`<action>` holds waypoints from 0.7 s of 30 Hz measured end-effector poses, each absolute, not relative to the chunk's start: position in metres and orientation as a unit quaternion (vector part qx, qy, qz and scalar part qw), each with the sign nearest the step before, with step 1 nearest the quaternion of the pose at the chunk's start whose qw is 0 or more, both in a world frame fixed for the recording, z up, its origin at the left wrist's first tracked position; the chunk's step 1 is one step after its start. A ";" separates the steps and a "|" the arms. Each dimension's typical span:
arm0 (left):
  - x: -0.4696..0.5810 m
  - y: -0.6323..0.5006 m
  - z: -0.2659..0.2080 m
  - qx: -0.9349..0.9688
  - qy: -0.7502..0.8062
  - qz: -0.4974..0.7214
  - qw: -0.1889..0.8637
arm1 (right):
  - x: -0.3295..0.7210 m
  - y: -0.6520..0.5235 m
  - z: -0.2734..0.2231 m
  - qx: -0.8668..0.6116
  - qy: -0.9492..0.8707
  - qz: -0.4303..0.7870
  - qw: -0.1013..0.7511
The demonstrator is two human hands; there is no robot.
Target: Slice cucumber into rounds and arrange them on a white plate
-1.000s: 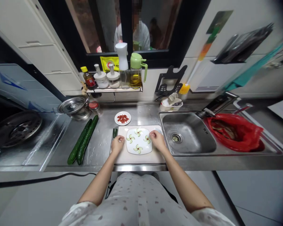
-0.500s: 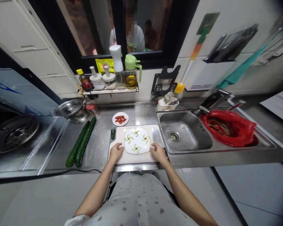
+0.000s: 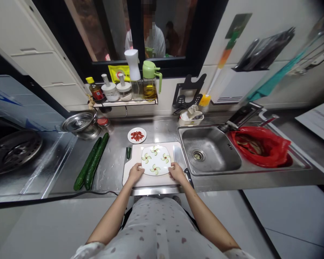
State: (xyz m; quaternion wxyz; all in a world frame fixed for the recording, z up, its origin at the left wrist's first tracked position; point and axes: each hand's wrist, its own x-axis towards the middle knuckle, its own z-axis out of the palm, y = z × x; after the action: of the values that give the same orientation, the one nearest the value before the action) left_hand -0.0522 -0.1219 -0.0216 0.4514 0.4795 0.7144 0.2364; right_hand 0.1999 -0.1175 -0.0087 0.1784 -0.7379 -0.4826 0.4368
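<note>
– steel counter [image 3: 113,162] beneath a dark window [image 3: 136,32], pale cutting board [image 3: 133,153] on it. what's new?
– the right grip [image 3: 177,173]. a second ago it was up by the right-hand pinwheel [image 3: 166,157] of green slices; now it's down at the near right corner of the plate [image 3: 156,158].
– and the left grip [image 3: 135,173]?
– it was apart from the plate; now both look closed on its sides, pinching.
– where's the plate, then?
– over the board; resting or slightly raised, i can't tell. all four pinwheels look undisturbed.
– meaning?
– i'd judge the work has passed from slices to the plate itself. the knife [image 3: 177,154] lies just to its right.
</note>
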 end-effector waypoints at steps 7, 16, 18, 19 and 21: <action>-0.046 -0.122 -0.017 0.452 0.721 0.249 0.461 | 0.198 -0.113 -0.007 -0.745 -0.481 0.424 0.185; -0.042 -0.127 0.011 0.383 0.620 0.380 0.569 | 0.200 -0.117 0.018 -0.650 -0.409 0.549 0.331; -0.043 -0.131 0.022 0.372 0.601 0.393 0.588 | 0.201 -0.119 0.029 -0.621 -0.413 0.561 0.358; -0.043 -0.133 0.028 0.365 0.592 0.396 0.600 | 0.202 -0.121 0.035 -0.610 -0.416 0.567 0.366; -0.043 -0.138 0.040 0.349 0.573 0.405 0.621 | 0.202 -0.125 0.048 -0.589 -0.421 0.573 0.383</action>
State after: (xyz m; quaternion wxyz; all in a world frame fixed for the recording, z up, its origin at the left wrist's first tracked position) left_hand -0.0433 -0.1384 0.0399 0.6212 0.3493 0.5728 0.4050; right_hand 0.2022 -0.1246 0.0478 0.3835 -0.5895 -0.4207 0.5732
